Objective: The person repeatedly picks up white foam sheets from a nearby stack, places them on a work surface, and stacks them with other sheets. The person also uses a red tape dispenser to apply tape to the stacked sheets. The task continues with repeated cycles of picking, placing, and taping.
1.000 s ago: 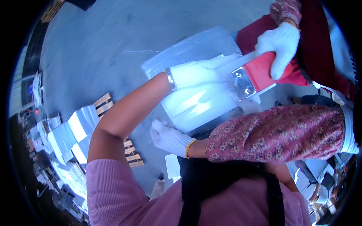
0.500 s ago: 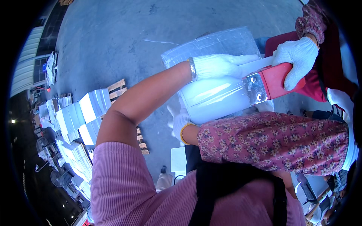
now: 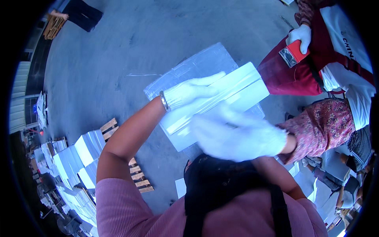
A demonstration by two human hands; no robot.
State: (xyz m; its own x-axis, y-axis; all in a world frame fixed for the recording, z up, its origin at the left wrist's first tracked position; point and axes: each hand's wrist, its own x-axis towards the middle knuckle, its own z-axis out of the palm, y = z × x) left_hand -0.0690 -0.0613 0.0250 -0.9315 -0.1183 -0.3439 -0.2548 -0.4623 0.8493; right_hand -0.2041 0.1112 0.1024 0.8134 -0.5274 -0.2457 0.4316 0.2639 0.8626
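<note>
My left hand (image 3: 189, 91), in a white glove, lies along the top of a long white box (image 3: 241, 89) and holds it near my chest. Under the box is a clear plastic-wrapped bundle (image 3: 199, 67). A blurred white-gloved hand (image 3: 237, 138) on a floral sleeve (image 3: 321, 126) covers the box's near end; it seems to belong to the co-worker in the red apron (image 3: 284, 75). Only my bare right forearm (image 3: 272, 170) shows; my right hand is hidden beneath that glove. The co-worker's other hand (image 3: 300, 36) grips a red hand tool (image 3: 291, 55) at the upper right.
Grey concrete floor (image 3: 118, 59) lies all around. Stacks of white boxes (image 3: 87, 152) stand on wooden pallets (image 3: 138, 179) at the lower left. Someone's legs (image 3: 81, 14) show at the top left, and another person sits at the right edge (image 3: 347, 162).
The red tool has left the bundle and moved to the upper right. The floral-sleeved gloved hand rose from under the bundle onto the box's near end. My left hand stayed on top.
</note>
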